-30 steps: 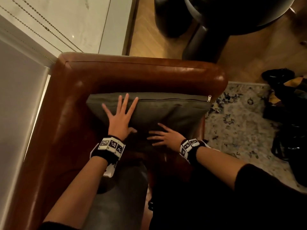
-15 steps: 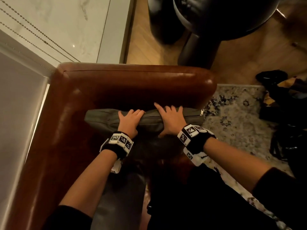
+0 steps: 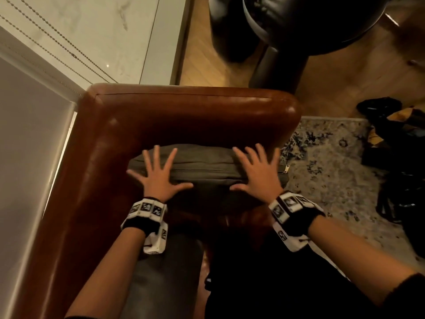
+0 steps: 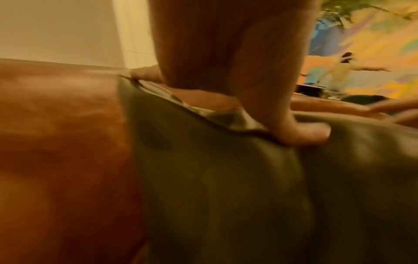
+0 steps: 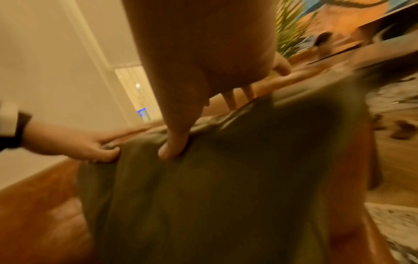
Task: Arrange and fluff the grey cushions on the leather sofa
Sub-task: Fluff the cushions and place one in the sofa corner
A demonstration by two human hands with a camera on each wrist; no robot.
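A grey cushion (image 3: 204, 168) stands on edge against the armrest of the brown leather sofa (image 3: 184, 111), its zipped edge up. My left hand (image 3: 157, 173) lies flat on the left part of that top edge, fingers spread. My right hand (image 3: 255, 171) lies flat on the right part, fingers spread too. In the left wrist view my thumb (image 4: 303, 132) presses the cushion (image 4: 226, 187) at its seam. The right wrist view shows the cushion (image 5: 203, 196) under my thumb (image 5: 174, 146), with the left hand (image 5: 86, 144) beside it. A second grey cushion (image 3: 165, 279) lies below my left wrist.
The sofa's back (image 3: 76, 192) runs along a white wall (image 3: 27, 139) on the left. Past the armrest stands a dark round chair (image 3: 287, 31) on wood floor. A patterned rug (image 3: 333, 171) lies to the right, with dark bags (image 3: 402, 157) heaped on it.
Half a second ago both hands gripped the cushion's top edge with curled fingers. Now the fingers are spread flat on it, and the cushion stands closer against the armrest.
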